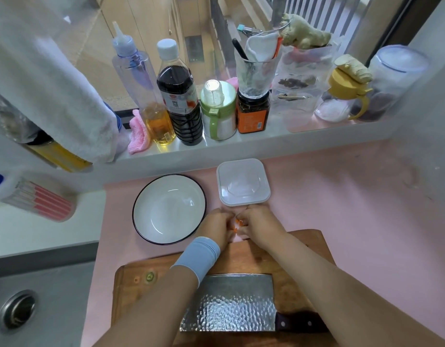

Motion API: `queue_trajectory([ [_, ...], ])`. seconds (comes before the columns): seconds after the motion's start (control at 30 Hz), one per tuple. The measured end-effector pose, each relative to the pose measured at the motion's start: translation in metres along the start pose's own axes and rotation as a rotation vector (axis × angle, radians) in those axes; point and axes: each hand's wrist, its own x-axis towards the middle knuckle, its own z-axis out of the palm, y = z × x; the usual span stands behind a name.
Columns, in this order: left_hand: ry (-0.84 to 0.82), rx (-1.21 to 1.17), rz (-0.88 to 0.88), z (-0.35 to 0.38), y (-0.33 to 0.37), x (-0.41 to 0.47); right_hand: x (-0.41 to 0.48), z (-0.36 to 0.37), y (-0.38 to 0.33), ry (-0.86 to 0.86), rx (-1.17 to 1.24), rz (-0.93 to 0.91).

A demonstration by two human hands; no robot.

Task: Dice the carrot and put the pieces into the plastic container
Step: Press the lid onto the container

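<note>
Carrot pieces (237,223) past the board's (131,291) far edge

Left hand (216,227) and right hand (257,225) cupped them with curled fingers, short of the plastic container's (242,182) near rim. Bare tabletop (354,196) stretched rightward; a bowl (166,209) crowded the left.

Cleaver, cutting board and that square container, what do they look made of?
Cleaver: probably steel, shiny blade with hammered dimples; dark riveted handle, perhaps wood. Cutting board: wood, reddish-brown, grain visible. Container: plastic, milky and translucent, with soft rounded corners.
</note>
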Motion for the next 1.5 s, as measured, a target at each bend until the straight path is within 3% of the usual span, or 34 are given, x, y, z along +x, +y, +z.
queue_trajectory([
  [0.4, 0.028, -0.211, -0.078, 0.017, -0.002, 0.000, -0.006, 0.004, -0.002, 0.070, 0.116, 0.075],
  [0.57, 0.028, -0.312, -0.103, 0.011, 0.002, -0.006, -0.015, -0.006, -0.007, 0.121, 0.304, 0.159],
  [0.63, 0.011, -0.516, -0.196, 0.007, 0.007, -0.008, -0.020, -0.017, -0.012, 0.122, 0.416, 0.162],
  [0.77, -0.028, -1.395, -0.501, -0.011, 0.033, -0.013, -0.024, -0.042, -0.025, 0.026, 0.482, 0.066],
  [0.87, -0.003, -1.702, -0.605, -0.022, 0.036, -0.011, -0.019, -0.060, -0.030, -0.030, 0.495, 0.019],
  [0.93, -0.044, -1.628, -0.654, -0.023, 0.032, -0.009, -0.014, -0.066, -0.025, 0.021, 0.435, 0.053],
  [1.1, -0.023, -1.064, -0.551, -0.014, 0.013, -0.007, -0.013, -0.030, -0.005, -0.092, -0.105, 0.134],
  [1.23, -0.015, -0.428, -0.306, -0.001, 0.003, -0.013, -0.009, -0.004, -0.011, -0.047, -0.107, 0.169],
  [1.4, -0.101, -0.143, -0.093, 0.007, 0.006, -0.005, -0.001, -0.004, -0.007, -0.055, -0.059, 0.163],
  [1.5, -0.166, -0.077, -0.066, 0.002, 0.011, 0.000, -0.004, -0.008, 0.000, -0.051, -0.034, 0.173],
])
